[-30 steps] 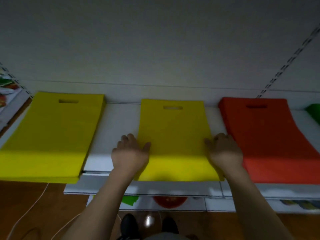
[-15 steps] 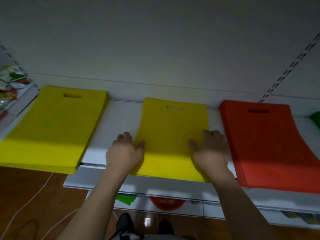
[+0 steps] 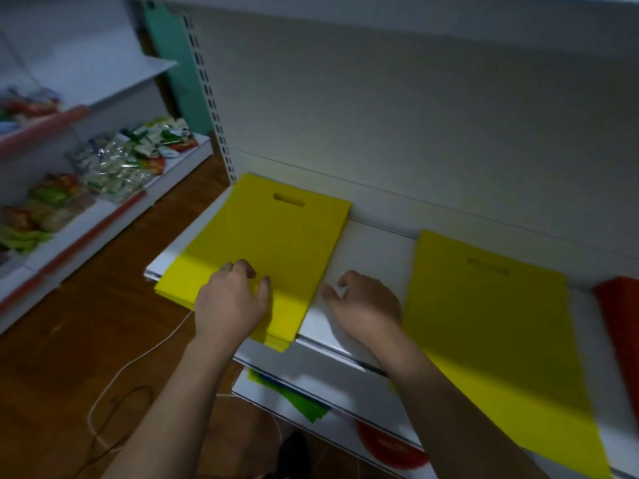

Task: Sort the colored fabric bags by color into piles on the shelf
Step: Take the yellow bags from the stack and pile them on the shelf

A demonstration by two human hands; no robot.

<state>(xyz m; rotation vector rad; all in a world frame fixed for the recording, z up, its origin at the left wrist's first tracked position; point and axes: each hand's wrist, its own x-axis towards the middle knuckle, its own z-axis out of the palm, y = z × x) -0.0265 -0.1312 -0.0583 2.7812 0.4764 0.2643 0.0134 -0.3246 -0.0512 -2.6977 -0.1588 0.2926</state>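
Note:
A thick pile of yellow fabric bags [image 3: 276,236] lies on the white shelf [image 3: 366,250] at the left, its front edge hanging over the shelf lip. My left hand [image 3: 230,302] rests on the pile's front part, fingers loosely bent and gripping nothing. A second yellow bag [image 3: 484,323] lies flat further right. My right hand [image 3: 363,305] hovers over the bare shelf strip between the two yellow lots, fingers loosely curled and empty. The edge of the red pile [image 3: 619,305] shows at the far right.
Green bags [image 3: 297,402] and a red round object [image 3: 387,444] lie on the shelf below. Another rack with snack packets [image 3: 114,160] stands to the left across a wooden floor. A white cable [image 3: 114,382] runs over the floor near my feet.
Both hands have left the middle yellow bag and moved left, the left one onto the left yellow pile. My head has turned left, so the red pile is almost out of view.

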